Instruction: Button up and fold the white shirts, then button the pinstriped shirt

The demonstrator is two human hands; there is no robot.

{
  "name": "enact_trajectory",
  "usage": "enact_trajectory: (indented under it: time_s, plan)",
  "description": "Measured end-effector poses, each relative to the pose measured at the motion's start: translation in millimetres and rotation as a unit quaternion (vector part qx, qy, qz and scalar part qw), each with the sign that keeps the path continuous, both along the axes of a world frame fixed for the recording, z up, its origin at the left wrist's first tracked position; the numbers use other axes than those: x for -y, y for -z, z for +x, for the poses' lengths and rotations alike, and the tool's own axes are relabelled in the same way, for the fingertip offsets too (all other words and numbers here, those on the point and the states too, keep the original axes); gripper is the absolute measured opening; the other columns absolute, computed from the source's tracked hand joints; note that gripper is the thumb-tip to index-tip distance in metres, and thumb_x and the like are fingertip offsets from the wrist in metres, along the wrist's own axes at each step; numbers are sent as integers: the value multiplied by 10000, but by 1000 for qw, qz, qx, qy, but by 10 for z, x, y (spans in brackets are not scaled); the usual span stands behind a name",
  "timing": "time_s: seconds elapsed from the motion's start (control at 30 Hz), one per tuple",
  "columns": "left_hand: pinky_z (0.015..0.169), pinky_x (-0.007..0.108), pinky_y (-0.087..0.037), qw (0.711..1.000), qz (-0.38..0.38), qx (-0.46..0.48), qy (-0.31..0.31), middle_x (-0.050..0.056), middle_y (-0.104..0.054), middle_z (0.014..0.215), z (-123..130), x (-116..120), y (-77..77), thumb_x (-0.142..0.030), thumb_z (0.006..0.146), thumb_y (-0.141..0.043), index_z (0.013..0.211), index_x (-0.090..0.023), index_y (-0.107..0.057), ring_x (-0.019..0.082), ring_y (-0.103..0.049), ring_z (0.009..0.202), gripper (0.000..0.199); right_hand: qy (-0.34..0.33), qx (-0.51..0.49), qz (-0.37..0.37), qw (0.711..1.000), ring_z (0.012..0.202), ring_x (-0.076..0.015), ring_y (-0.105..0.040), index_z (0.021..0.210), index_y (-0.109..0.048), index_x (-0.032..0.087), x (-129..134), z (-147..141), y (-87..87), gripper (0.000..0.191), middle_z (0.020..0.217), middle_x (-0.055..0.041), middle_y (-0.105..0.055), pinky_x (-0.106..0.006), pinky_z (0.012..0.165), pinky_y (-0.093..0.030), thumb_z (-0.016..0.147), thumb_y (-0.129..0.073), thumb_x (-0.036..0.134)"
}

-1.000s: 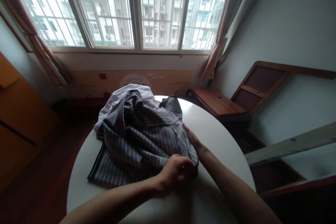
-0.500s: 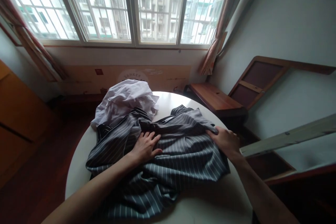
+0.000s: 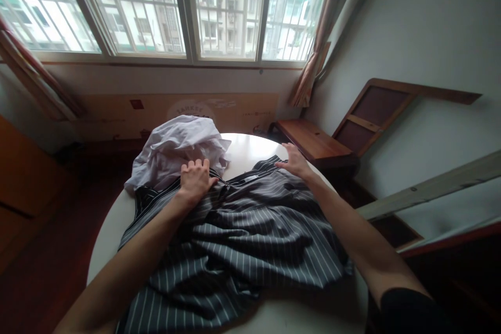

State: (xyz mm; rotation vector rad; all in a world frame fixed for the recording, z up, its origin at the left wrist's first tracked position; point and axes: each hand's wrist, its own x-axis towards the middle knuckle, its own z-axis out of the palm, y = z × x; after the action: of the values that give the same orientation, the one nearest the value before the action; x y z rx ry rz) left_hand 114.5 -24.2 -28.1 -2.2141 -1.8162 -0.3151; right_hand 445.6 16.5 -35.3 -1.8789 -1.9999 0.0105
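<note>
A dark garment with thin white stripes (image 3: 270, 235) lies spread and wrinkled on a round white table (image 3: 245, 146); I cannot tell its exact kind. My left hand (image 3: 194, 181) rests on its far edge, fingers forward and thumb out to the side, holding nothing visible. At the garment's upper right edge, my right hand (image 3: 296, 162) touches the cloth with its fingers apart. A crumpled whitish cloth (image 3: 172, 148) is heaped just beyond my left hand, partly hidden by it.
Behind the table, a long printed cardboard panel (image 3: 230, 109) stands below the barred window (image 3: 225, 10). A low wooden bench (image 3: 313, 138) is at the right rear, with a wooden folding frame (image 3: 376, 109) against the wall. An orange-brown cabinet (image 3: 19, 177) stands at the left.
Both hands have moved away from me, to the garment's far edge. My right hand has let go of the right-hand part, which now lies flatter. The view has shifted slightly.
</note>
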Motion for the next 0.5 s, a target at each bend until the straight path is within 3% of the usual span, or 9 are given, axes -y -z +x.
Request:
enact_trajectory:
  time_s: [0.1, 0.23, 0.37, 0.5]
  plan:
    - [791, 384, -381, 997, -78, -17, 5, 151, -634, 942, -14, -82, 95, -449, 752, -615, 993, -130, -571, 304, -577, 908, 402, -18, 5, -113, 993, 1331, -314, -290, 1389, -307, 185, -274, -64, 236, 905, 1454, -170, -282, -433, 1049, -283, 645, -720, 495]
    - [800, 383, -378, 995, -76, -13, 69, 122, -639, 881, -71, -48, 99, -349, 762, -602, 847, -159, -593, 287, -580, 901, 209, 14, 3, -163, 987, 1242, -323, -416, 1361, -353, 167, -317, -21, 394, 901, 1352, -190, -422, -421, 1003, -331, 617, -735, 503]
    - [739, 329, -399, 988, -56, 70, 128, 75, -609, 951, -208, -61, -77, -294, 757, -567, 865, -198, -567, 240, -574, 870, 144, 19, 8, -178, 984, 1132, -289, -524, 1312, -430, 137, -199, 80, 378, 786, 1236, -173, -547, -350, 929, -407, 646, -726, 430]
    - [666, 274, -404, 972, -28, 186, 139, 25, -610, 824, -370, -131, -173, -244, 750, -517, 879, -208, -532, 190, -578, 748, 135, -11, 5, -202, 979, 1014, -274, -594, 1184, -571, 121, 18, 169, 237, 580, 1097, -145, -642, -324, 859, -448, 654, -703, 318]
